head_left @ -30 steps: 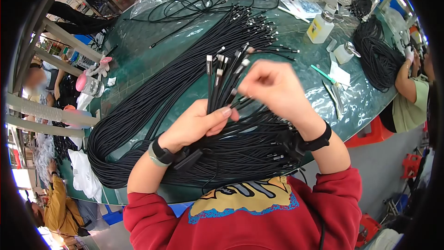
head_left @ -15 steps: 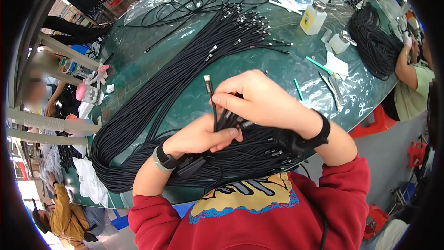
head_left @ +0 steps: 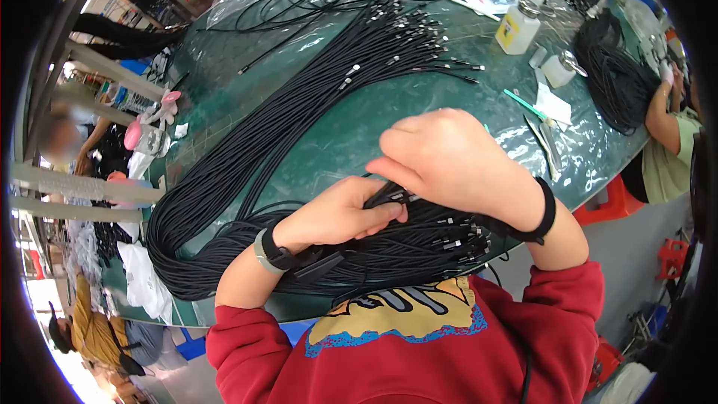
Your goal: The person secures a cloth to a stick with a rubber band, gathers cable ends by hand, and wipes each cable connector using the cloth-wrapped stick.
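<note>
At mid-frame, the left hand, grip closed on bunched cables, could drop some if it loosens; what the curled right hand holds, I cannot tell.

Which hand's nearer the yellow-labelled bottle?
Right. The right hand is below and left of the yellow-labelled bottle in the image; the left hand is farther down and left, holding black cables.

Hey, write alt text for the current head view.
A person's left grip holds black cables, the right grip close beside them, over a green table where a thick black cable bundle bends in a U.
</note>
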The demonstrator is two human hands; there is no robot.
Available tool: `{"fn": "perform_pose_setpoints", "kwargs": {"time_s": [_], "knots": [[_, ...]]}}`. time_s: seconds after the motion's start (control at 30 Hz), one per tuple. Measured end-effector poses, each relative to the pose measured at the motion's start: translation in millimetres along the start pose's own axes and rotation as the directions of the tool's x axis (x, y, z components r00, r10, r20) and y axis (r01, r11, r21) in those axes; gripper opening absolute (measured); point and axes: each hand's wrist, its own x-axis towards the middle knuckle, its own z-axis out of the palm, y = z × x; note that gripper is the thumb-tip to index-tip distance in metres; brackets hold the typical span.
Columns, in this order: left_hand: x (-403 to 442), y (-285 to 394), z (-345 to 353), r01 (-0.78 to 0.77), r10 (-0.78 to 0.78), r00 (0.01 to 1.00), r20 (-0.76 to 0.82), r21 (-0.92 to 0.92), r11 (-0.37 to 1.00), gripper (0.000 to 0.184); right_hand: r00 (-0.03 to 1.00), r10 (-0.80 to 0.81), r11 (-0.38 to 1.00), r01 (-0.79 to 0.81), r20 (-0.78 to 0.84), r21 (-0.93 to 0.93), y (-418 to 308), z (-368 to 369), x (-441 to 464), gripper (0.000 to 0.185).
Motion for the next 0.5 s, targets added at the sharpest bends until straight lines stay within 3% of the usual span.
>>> {"fn": "perform_pose_setpoints", "kwargs": {"time_s": [0.1, 0.13, 0.2, 0.23, 0.3, 0.4, 0.47, 0.5], "knots": [[1, 6, 10, -0.193, 0.24, 0.96, -0.144, 0.279, 0.941, 0.016, 1.0, 0.002, 1.0, -0.002, 0.019, 0.001, -11, -1, -3, 0.023], [3, 1, 11, -0.18, 0.235, 0.954, -0.187, 0.272, 0.945, 0.016, 1.0, 0.006, 1.0, -0.006, 0.028, 0.002, -16, 0, -3, 0.023], [8, -15, 12, -0.508, 0.601, 0.777, -0.187, 0.377, 0.775, 0.018, 1.0, 0.007, 1.0, -0.007, 0.014, 0.001, -32, 2, -5, 0.02], [6, -12, 13, -0.49, 0.597, 0.767, -0.236, 0.386, 0.782, 0.018, 0.999, 0.051, 0.998, -0.051, -0.011, -0.022, -37, 3, -6, 0.017], [-1, -3, 14, -0.319, 0.44, 0.869, -0.227, 0.422, 0.849, 0.016, 0.999, 0.0, 1.0, 0.001, 0.049, -0.01, -34, 4, -7, 0.013], [-9, 0, 19, -0.329, 0.464, 0.859, -0.216, 0.461, 0.824, 0.015, 0.99, -0.023, 0.999, 0.028, 0.136, -0.03, -34, 10, -4, 0.008], [-8, -1, 16, -0.344, 0.486, 0.851, -0.199, 0.487, 0.803, 0.014, 1.0, -0.03, 0.989, 0.031, -0.007, 0.145, -35, 18, 0, 0.016], [-6, -3, 14, -0.421, 0.574, 0.777, -0.258, 0.465, 0.779, 0.013, 0.997, -0.014, 0.972, 0.032, -0.075, 0.233, -36, 20, 1, 0.021]]}}
